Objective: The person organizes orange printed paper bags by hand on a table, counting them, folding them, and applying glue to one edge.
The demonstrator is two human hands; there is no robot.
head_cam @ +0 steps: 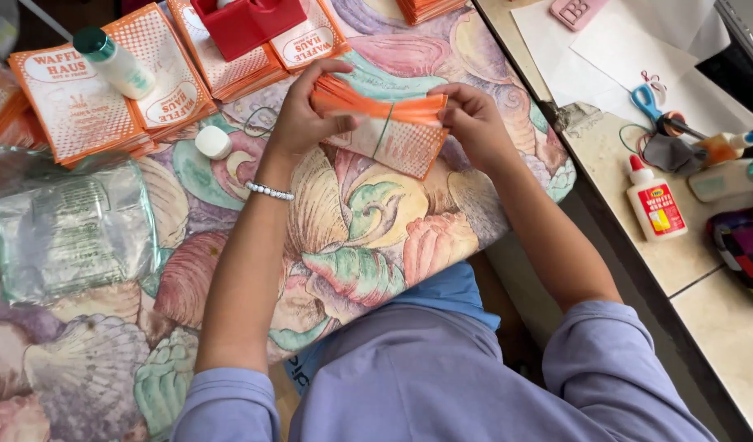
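Head camera looks down on a shell-patterned tablecloth (368, 237). At far left lies a clear plastic bag (69, 225), above it orange paper sleeves (74, 102) with a green-capped bottle (114, 61). The left hand (303, 115) and right hand (474, 123) both pinch a rubber-banded bundle of orange sleeves (393, 135), fingers closed on its top edge at centre. Rightward stand a white glue bottle (656, 200) and blue-handled scissors (648, 100).

Lavender long-sleeved top, both sleeves pushed up to the elbows, forearms bare. Blue garment beneath, showing at the lap. Left hand (298, 123): beaded bracelet, pale (pearl-like) at the wrist. Right hand (474, 123): nothing worn.
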